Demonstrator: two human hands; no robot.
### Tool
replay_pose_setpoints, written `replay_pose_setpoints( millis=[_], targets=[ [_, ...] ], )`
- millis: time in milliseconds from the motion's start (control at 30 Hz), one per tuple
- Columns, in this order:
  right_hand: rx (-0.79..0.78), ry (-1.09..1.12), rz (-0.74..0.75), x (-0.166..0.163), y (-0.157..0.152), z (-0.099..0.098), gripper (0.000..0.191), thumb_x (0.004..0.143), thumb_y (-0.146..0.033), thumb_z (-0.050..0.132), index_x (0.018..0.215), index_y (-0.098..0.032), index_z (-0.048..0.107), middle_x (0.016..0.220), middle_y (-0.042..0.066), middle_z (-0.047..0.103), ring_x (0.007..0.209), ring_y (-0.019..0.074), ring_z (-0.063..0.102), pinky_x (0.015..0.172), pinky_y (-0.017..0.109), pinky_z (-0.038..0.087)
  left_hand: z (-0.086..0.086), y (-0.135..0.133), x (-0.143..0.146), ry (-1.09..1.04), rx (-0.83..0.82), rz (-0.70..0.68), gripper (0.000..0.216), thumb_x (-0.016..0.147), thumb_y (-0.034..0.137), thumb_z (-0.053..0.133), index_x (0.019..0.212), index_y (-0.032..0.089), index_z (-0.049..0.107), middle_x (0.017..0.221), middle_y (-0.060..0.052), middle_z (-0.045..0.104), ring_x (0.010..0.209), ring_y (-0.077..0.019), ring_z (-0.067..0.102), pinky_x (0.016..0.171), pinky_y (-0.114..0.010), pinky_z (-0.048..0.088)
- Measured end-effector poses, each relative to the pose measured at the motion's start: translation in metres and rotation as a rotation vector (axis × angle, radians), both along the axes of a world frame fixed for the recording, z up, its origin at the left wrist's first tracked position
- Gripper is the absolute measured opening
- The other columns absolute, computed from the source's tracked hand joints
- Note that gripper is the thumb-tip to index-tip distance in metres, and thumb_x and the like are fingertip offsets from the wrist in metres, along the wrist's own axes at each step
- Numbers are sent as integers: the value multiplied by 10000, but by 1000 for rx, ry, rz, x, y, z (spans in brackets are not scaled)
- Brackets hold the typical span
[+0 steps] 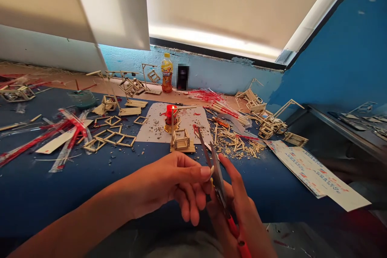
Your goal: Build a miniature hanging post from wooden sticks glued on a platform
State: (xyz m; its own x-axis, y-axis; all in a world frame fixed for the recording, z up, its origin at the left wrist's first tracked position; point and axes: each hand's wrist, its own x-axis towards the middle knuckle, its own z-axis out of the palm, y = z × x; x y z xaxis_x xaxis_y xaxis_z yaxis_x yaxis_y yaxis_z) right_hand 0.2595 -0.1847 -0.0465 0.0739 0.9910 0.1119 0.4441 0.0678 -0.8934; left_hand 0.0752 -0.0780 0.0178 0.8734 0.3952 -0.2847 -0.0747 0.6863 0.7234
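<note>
My left hand (184, 181) pinches a small pale stick piece (212, 169) between thumb and forefinger, most of it hidden by the fingertips. Red-handled scissors (222, 193) are gripped in my right hand (242, 205), blades parted and pointing up and away. The stick piece is right at the blades; whether they touch it I cannot tell. Just beyond my hands stands a small stick model (182, 140) with a cube frame, a flat base and a tall post with a crossarm. Behind it a lit red candle (171, 113) rests on a white sheet (151, 127) strewn with dark crumbs.
Cut stick bits (238, 141) lie in a heap right of the sheet. Joined stick frames (110, 138) and red-and-clear plastic wrappers (72, 133) are at left. More stick models (272, 123) and printed cards (314, 171) occupy the right. A drink bottle (167, 73) stands by the wall.
</note>
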Motion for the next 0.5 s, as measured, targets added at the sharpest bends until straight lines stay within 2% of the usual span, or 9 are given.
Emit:
replay_pose_setpoints(
  millis=[133,300,400,500],
  targets=[
    [60,-42,32,1,0,2,784,1017,-320,598,1676,-381,178,859,-42,750,607,153,715,538,199,555,-9,1,1,6,6,-10,387,838,473,874,724,120,765,587,-15,737,448,-88,697,423,-103,549],
    [60,-34,26,-1,-1,0,778,1019,-428,598,1670,-370,177,755,-58,700,452,137,611,393,184,459,-12,2,4,12,-3,-10,457,767,530,912,671,124,727,533,-6,705,403,-83,661,390,-97,517],
    [86,-4,-79,-5,-1,-4,772,985,-497,623,1650,-359,256,686,-67,650,443,140,574,404,195,447,-11,1,6,6,-1,2,440,767,512,916,670,126,726,537,-7,706,406,-80,661,396,-95,510],
    [58,48,-81,-9,-1,-7,814,973,-468,636,1660,-356,213,691,-64,670,424,130,547,396,201,403,-10,-3,7,-4,-24,31,416,783,497,906,694,126,738,566,-11,715,439,-86,682,415,-103,518]
  ],
)
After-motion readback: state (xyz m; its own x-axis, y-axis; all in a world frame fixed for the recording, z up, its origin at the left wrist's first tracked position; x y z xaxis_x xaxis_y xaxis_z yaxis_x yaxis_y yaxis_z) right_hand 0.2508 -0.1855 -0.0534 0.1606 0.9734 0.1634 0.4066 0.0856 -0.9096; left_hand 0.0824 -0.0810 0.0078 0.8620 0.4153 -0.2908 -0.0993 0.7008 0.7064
